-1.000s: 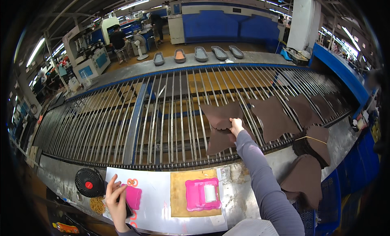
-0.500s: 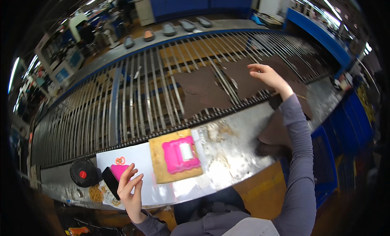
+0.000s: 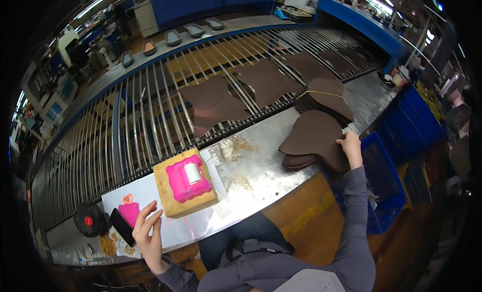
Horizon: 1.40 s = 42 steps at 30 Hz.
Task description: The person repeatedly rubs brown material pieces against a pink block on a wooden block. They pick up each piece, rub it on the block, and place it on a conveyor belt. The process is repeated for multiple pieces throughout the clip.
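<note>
Steel bench (image 3: pixel 261 166): right hand (image 3: pixel 350 147) grips stacked brown leather pieces (image 3: pixel 314 139); left hand (image 3: pixel 146 230) spread wide, empty.

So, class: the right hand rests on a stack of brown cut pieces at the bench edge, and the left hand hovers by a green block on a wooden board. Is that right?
Not quite. The block on the wooden board is pink, not green, as the head view shows. The rest holds: the right hand rests on the stack of brown pieces at the bench edge, and the left hand hovers near the board.
</note>
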Each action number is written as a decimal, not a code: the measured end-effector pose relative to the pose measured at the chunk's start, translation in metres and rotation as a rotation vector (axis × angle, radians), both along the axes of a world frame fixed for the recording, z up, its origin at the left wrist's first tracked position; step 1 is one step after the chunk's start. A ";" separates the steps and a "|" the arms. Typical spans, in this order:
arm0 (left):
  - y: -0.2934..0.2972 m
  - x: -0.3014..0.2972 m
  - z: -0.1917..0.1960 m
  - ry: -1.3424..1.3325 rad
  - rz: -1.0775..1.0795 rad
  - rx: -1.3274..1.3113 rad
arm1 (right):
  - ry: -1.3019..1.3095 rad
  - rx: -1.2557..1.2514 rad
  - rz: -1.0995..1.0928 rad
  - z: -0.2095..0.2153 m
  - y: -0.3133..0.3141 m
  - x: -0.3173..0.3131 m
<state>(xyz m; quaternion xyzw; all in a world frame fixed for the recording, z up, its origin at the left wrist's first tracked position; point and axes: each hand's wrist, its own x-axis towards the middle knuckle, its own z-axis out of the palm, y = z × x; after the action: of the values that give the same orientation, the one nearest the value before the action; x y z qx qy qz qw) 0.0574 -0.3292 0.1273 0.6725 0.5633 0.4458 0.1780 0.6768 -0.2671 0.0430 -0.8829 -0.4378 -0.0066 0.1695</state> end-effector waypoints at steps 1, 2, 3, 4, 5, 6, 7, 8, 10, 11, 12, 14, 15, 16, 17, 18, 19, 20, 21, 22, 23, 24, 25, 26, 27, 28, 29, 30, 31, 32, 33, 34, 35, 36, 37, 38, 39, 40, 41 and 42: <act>-0.002 0.000 -0.002 0.009 -0.014 0.024 | -0.087 -0.005 -0.001 -0.002 0.003 -0.009; -0.005 0.004 0.001 0.006 -0.026 0.021 | -0.175 -0.009 0.000 -0.003 0.005 -0.018; -0.007 0.008 0.004 0.016 -0.032 0.023 | -0.167 0.022 0.012 -0.001 0.004 -0.023; -0.011 0.010 0.006 0.026 -0.034 0.030 | -0.155 0.009 0.006 -0.005 0.003 -0.022; -0.014 0.010 0.006 0.025 -0.040 0.031 | -0.130 -0.003 -0.037 -0.003 -0.001 -0.021; -0.016 0.009 0.005 0.014 -0.032 0.015 | -0.098 -0.010 -0.081 -0.008 -0.006 -0.010; -0.020 0.008 0.005 0.010 -0.018 -0.008 | -0.022 -0.016 -0.086 0.003 -0.010 -0.015; -0.022 0.006 0.004 0.003 -0.016 -0.031 | 0.051 0.017 -0.094 0.007 -0.014 -0.015; -0.023 0.002 0.000 0.019 -0.014 -0.023 | 0.136 0.010 -0.085 0.003 -0.015 -0.004; -0.023 0.000 -0.004 0.027 -0.005 -0.018 | 0.095 0.025 -0.075 -0.001 -0.013 0.004; -0.023 -0.002 -0.005 0.038 0.000 -0.015 | 0.059 0.039 -0.070 -0.003 -0.010 0.001; -0.023 -0.003 -0.004 0.029 0.002 -0.039 | 0.096 -0.028 -0.098 -0.001 -0.005 0.000; -0.024 -0.003 -0.005 0.021 0.004 -0.040 | 0.134 -0.045 -0.118 0.001 -0.003 0.002; -0.023 -0.003 -0.006 0.013 0.004 -0.042 | 0.171 -0.063 -0.139 0.003 -0.002 0.004; -0.021 -0.004 -0.006 0.010 -0.013 -0.031 | 0.247 -0.075 -0.135 0.006 -0.001 0.009; -0.020 -0.005 -0.008 0.009 -0.019 -0.030 | 0.321 -0.087 -0.134 0.008 -0.001 0.014; -0.018 -0.005 -0.010 0.007 -0.026 -0.030 | 0.395 -0.099 -0.134 0.010 -0.001 0.018; -0.017 -0.006 -0.011 0.005 -0.035 -0.029 | 0.338 -0.081 -0.106 0.007 -0.001 0.020; -0.016 -0.006 -0.013 0.021 -0.045 -0.021 | 0.279 -0.058 -0.076 0.008 -0.001 0.016; -0.016 -0.008 -0.013 0.029 -0.054 -0.021 | 0.219 -0.036 -0.048 0.008 -0.002 0.011; -0.016 -0.010 -0.014 0.038 -0.064 -0.022 | 0.004 -0.037 -0.028 0.001 -0.008 0.001; -0.016 -0.012 -0.015 0.044 -0.067 -0.018 | -0.048 -0.035 -0.039 0.003 -0.013 -0.017; -0.019 -0.014 -0.014 0.038 -0.058 -0.013 | -0.102 -0.031 -0.046 0.007 -0.017 -0.037; -0.021 -0.016 -0.012 0.029 -0.053 -0.008 | -0.104 0.035 -0.062 0.022 -0.025 -0.057; -0.026 -0.018 -0.011 0.025 -0.041 -0.014 | -0.079 0.035 -0.026 0.054 -0.033 -0.092; -0.027 -0.020 -0.009 0.003 -0.050 -0.009 | -0.054 0.035 0.012 0.088 -0.040 -0.126; -0.024 -0.020 -0.007 -0.025 -0.081 -0.001 | -0.005 0.217 0.137 0.110 -0.051 -0.144; -0.022 -0.021 -0.004 -0.048 -0.103 -0.012 | 0.052 0.379 0.271 0.124 -0.058 -0.159; -0.014 -0.019 0.001 -0.088 -0.157 0.005 | 0.083 0.455 0.399 0.140 -0.060 -0.176; -0.007 -0.017 0.006 -0.116 -0.211 0.070 | 0.127 0.525 0.524 0.154 -0.061 -0.191; 0.005 -0.013 0.003 -0.241 -0.271 0.124 | 0.166 0.595 0.650 0.166 -0.060 -0.208; 0.015 -0.005 0.014 -0.346 -0.345 0.153 | 0.166 0.594 0.763 0.174 -0.055 -0.223; 0.029 -0.004 0.023 -0.243 -0.406 0.189 | 0.164 0.596 0.876 0.181 -0.050 -0.238; 0.043 0.000 0.031 -0.175 -0.420 0.199 | 0.159 0.595 0.980 0.185 -0.045 -0.251; 0.050 -0.005 0.041 -0.100 -0.438 0.172 | 0.242 0.589 1.067 0.190 -0.035 -0.268; 0.057 -0.010 0.040 -0.153 -0.466 0.278 | 0.316 0.590 1.155 0.193 -0.028 -0.288; 0.068 -0.022 0.040 -0.150 -0.555 0.088 | 0.525 0.736 1.091 0.181 -0.017 -0.309; 0.073 -0.033 0.038 -0.198 -0.598 0.000 | 0.567 0.768 1.203 0.175 -0.004 -0.318; 0.076 -0.046 0.036 -0.240 -0.624 -0.089 | 0.623 0.791 1.327 0.167 0.011 -0.328; 0.074 -0.054 0.036 -0.195 -0.559 -0.042 | 0.413 0.701 1.533 0.171 0.030 -0.333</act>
<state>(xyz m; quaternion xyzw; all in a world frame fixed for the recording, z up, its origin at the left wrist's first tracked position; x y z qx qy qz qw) 0.0036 -0.2556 0.1629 0.7516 0.3455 0.4304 0.3612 0.3443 -0.2372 0.2139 -0.2249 -0.8451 0.1353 0.4658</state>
